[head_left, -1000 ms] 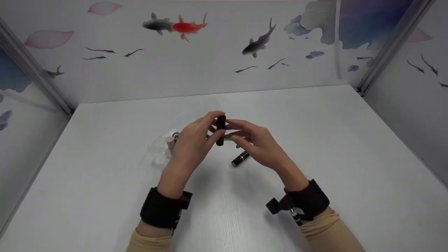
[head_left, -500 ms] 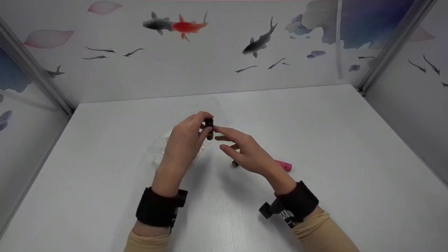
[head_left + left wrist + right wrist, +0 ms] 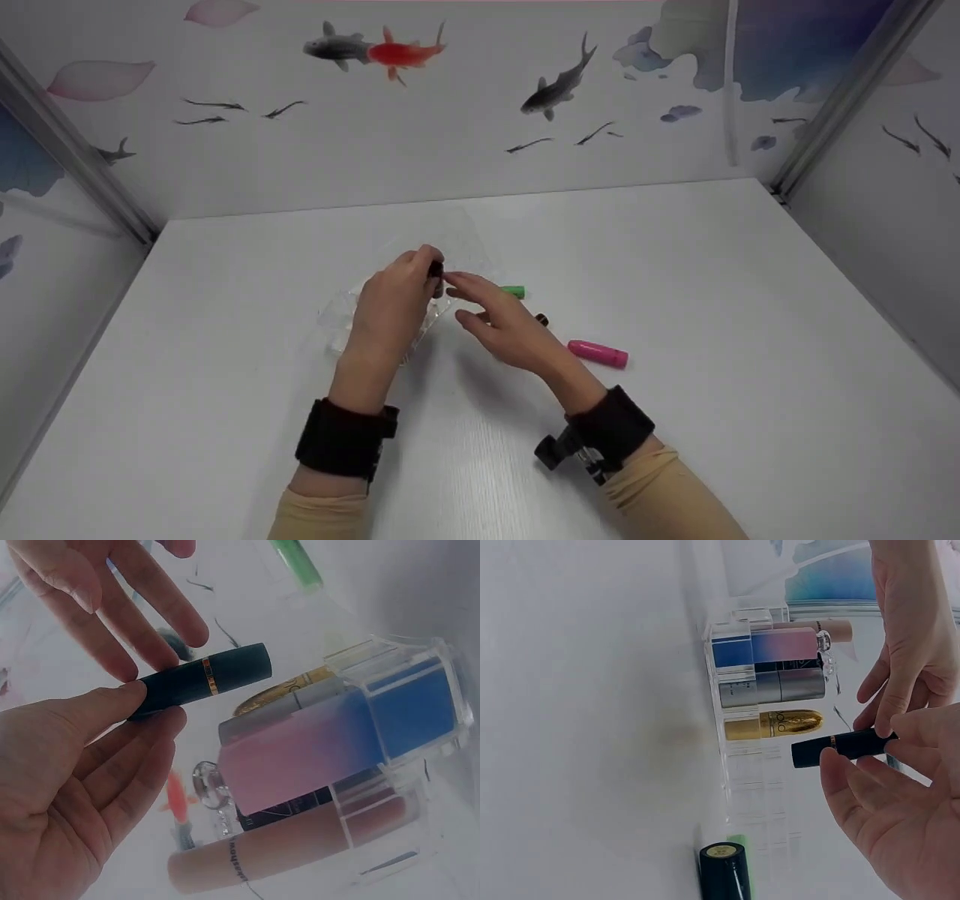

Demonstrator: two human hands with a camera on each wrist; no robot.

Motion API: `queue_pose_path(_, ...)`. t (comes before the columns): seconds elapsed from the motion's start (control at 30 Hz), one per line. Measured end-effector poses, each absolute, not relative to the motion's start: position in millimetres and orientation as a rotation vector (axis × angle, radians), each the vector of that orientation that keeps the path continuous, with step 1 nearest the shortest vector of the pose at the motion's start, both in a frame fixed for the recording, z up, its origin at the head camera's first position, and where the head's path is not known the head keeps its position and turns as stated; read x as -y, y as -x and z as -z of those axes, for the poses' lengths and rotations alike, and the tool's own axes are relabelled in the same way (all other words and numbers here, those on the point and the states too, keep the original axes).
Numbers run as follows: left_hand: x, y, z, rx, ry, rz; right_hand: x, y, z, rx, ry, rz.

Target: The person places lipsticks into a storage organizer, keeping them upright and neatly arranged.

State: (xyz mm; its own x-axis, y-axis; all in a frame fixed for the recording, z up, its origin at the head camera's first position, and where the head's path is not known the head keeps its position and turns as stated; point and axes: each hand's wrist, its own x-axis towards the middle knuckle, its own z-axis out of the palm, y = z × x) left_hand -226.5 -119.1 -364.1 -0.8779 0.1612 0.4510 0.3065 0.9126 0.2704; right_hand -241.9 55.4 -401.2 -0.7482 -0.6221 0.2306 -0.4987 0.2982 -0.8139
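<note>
Between the thumb and fingertips of the L hand (image 3: 390, 304), a dark tube w/ a gold band (image 3: 187, 683) is pinched by one end, its other end sticking out past them toward a clear rack (image 3: 754, 780). Across from that pinch is the R hand (image 3: 506, 322): fingers extended, a bit apart, tips right by the tube but not closed on it (whether any of them touches, can't tell for sure). Just past the R fingertips a gold tube (image 3: 791, 722) stands in the rack, w/ a silver tube (image 3: 772, 690), a pink-and-blue tube (image 3: 784, 649) & a beige tube (image 3: 840, 631) farther off from them; on the gold one's other side, slots show w/ nothing in them. Behind the R fingers, on the white table (image 3: 750, 300), are a green tube (image 3: 514, 292), a pink tube (image 3: 598, 354) & another black tube (image 3: 724, 877). Step in hand, I'd judge: bringing the pinched tube to the rack, prob. for a slot beside the gold one; doesn't look seated yet. Next move calls for, IMO, lining its free end up w/ a slot & lowering it straight, L fingertips clear of the neighbors.
</note>
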Motion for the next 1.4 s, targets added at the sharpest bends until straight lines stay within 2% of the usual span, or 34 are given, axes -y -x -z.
queue_pose_path(0.77, 120.0, 235.4, 386.5, 2.636, 0.344, 0.253, -50.2, 249.8, 413.9, -2.441, 1.049, 1.33)
queue_pose_path(1.4, 117.0, 238.1, 391.0, 2.767, 0.259, 0.118, -74.6, 249.7, 395.9, -2.395, 0.919, 1.395)
